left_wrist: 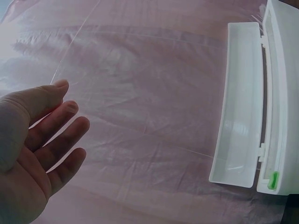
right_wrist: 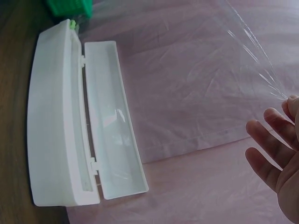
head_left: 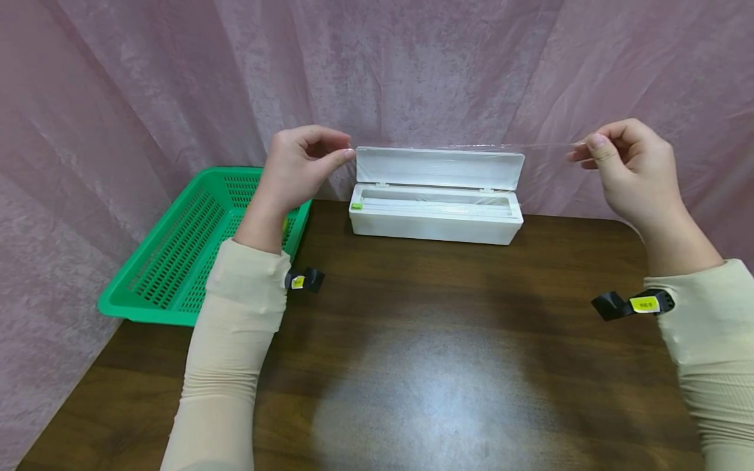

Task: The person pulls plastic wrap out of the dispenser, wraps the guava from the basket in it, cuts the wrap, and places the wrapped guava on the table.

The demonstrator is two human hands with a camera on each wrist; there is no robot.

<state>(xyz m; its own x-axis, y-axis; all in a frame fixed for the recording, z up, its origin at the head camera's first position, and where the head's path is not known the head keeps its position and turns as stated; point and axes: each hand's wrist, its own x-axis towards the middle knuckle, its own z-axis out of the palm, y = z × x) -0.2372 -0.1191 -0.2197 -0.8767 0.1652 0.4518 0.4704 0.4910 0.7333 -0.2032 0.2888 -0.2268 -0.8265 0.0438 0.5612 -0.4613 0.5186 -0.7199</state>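
Note:
A clear sheet of plastic wrap [right_wrist: 256,46] stretches between my two raised hands. My left hand [head_left: 303,163] pinches one corner between thumb and forefinger, the other fingers loosely spread. At the right, the opposite corner is pinched the same way by my right hand [head_left: 636,167]. Below and between the hands sits a long white wrap dispenser box [head_left: 436,222] with its hinged lid [head_left: 438,167] raised. A small green slider [head_left: 357,206] marks the box's left end. The film is so transparent that its lower edge is hard to make out.
To the left stands a green plastic basket [head_left: 147,314], partly behind my left forearm; a bit of something yellow-green shows inside it. The brown wooden table [head_left: 412,366] extends toward me. A pink curtain [head_left: 442,65] hangs right behind the box.

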